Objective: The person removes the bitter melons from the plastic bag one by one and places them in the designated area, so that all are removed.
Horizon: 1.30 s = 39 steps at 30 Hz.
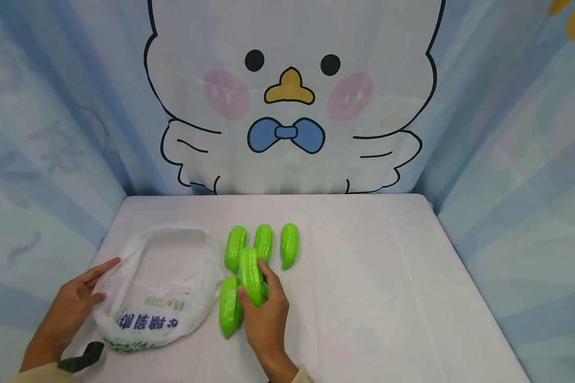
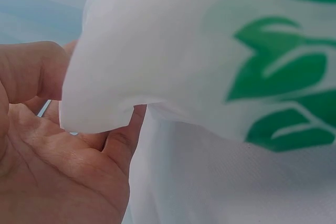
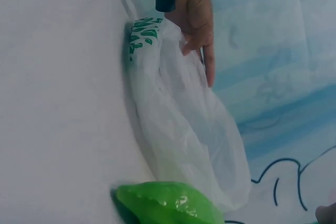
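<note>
A white plastic bag [image 1: 201, 314] with blue and green print stands with its mouth wide on the left of the table. My left hand [image 1: 72, 306] holds its left rim, the bag's edge lying between thumb and fingers; green leaf print shows on the bag [image 2: 173, 51] in the left wrist view. My right hand [image 1: 268, 319] grips a glossy green bitter melon [image 1: 251, 271] between thumb and fingers. Beside it lies another bitter melon [image 1: 230, 308], close to the bag. The right wrist view shows a bitter melon [image 3: 168, 203] at the bottom, with only a fingertip of my right hand at the corner.
Behind the held one, more bitter melons lie in a row: a left one [image 1: 236, 247], a middle one [image 1: 263, 239] and a right one [image 1: 289, 244]. A white cloth covers the table [image 1: 374, 287]. Printed curtains [image 1: 287, 170] enclose the back and sides.
</note>
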### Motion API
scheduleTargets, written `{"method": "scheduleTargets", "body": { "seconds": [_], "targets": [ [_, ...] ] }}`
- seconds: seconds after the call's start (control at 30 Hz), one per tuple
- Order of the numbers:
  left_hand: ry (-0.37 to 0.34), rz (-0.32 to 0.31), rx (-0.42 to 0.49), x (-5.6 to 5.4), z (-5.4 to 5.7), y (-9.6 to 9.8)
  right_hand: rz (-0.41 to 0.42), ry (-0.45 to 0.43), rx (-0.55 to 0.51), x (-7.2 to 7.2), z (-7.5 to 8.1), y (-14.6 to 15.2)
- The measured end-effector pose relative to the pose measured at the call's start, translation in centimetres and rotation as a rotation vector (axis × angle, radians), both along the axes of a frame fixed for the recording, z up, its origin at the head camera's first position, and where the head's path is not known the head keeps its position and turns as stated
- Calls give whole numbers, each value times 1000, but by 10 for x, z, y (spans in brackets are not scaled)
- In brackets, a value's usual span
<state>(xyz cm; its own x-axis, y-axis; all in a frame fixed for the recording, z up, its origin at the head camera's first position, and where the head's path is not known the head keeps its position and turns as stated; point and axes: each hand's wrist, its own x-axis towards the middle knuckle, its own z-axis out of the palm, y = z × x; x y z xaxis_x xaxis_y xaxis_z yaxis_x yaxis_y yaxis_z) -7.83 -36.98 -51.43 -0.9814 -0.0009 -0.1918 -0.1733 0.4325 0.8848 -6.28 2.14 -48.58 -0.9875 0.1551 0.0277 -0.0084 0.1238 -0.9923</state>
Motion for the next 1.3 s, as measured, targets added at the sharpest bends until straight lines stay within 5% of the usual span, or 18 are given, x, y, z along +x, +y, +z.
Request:
{"method": "scheduleTargets", "body": {
  "seconds": [0.47,0.8,1.3],
  "targets": [
    [9,-2,-13,-1,-1,1,-156,-5,75,8,-19,41],
    [55,-25,73,-2,-1,1,-235,-70,147,14,-36,59],
    [-22,0,-55,-1,2,3,-239,-130,173,22,-47,59]
  ]
}}
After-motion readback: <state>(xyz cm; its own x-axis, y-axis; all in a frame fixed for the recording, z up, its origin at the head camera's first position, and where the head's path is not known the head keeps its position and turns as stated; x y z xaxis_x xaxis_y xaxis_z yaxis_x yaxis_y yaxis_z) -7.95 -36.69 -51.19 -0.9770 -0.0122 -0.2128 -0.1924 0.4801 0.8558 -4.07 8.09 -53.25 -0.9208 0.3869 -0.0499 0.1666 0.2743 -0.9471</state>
